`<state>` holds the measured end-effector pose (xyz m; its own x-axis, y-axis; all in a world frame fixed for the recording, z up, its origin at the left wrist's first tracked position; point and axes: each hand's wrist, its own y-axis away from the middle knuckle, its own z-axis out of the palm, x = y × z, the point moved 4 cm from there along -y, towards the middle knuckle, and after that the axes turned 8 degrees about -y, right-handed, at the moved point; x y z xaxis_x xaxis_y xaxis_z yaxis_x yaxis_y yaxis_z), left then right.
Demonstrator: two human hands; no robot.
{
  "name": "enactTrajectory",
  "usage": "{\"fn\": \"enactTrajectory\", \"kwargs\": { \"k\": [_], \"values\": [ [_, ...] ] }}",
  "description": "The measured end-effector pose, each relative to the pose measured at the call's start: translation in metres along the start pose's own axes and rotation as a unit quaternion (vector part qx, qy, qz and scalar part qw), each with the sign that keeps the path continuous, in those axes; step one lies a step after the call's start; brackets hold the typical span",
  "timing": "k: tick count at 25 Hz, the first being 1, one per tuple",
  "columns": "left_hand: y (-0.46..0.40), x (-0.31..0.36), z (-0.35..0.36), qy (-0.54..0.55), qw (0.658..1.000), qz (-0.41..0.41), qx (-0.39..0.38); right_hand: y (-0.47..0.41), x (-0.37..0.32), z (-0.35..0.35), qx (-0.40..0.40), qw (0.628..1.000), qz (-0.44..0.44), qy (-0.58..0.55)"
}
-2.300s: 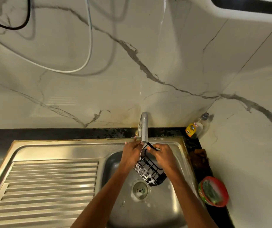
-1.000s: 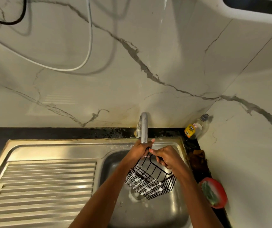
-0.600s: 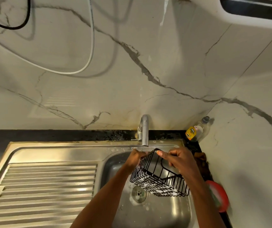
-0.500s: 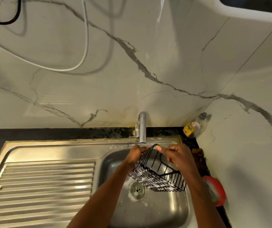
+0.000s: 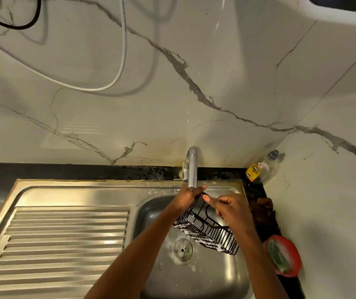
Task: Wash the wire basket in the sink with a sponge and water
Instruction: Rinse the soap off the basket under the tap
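Observation:
A black wire basket [image 5: 210, 230] with white soap suds on its bottom wires hangs tilted over the steel sink bowl [image 5: 216, 275], just under the tap [image 5: 192, 169]. My left hand [image 5: 186, 198] grips its rim at the back left, near the spout. My right hand [image 5: 230, 209] holds the rim on the right, thumb stretched toward the left hand. A green sponge [image 5: 279, 257] lies in a red dish [image 5: 293, 251] on the right counter. I cannot tell whether water runs from the tap.
The ribbed steel drainboard [image 5: 60, 238] lies left of the bowl, the drain [image 5: 183, 249] below the basket. A dish-soap bottle [image 5: 261, 169] leans in the back right corner. A brown rag [image 5: 263, 210] lies on the black counter. Marble walls stand behind and to the right.
The basket has been turned over in my hands, from end-down to a wide tilt, and has shifted right. Both hands have kept their hold near the spout.

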<state>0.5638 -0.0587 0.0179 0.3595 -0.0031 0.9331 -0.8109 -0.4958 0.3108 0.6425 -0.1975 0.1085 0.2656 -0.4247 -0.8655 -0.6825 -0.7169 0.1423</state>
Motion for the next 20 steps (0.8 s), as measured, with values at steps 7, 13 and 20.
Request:
{"fn": "enactTrajectory", "kwargs": {
  "k": [7, 13, 20],
  "values": [
    [-0.011, 0.000, -0.001, -0.004, 0.997, -0.076, -0.014, 0.002, -0.001, -0.039, 0.068, 0.995, 0.011, -0.071],
    [-0.017, 0.022, 0.021, -0.023, 0.997, 0.004, -0.071, -0.005, 0.013, -0.010, 0.067, 0.997, 0.039, 0.014],
    [0.001, -0.029, -0.005, 0.051, 0.996, -0.061, -0.029, -0.003, 0.007, -0.014, 0.067, 0.997, 0.005, -0.043]
  ]
}}
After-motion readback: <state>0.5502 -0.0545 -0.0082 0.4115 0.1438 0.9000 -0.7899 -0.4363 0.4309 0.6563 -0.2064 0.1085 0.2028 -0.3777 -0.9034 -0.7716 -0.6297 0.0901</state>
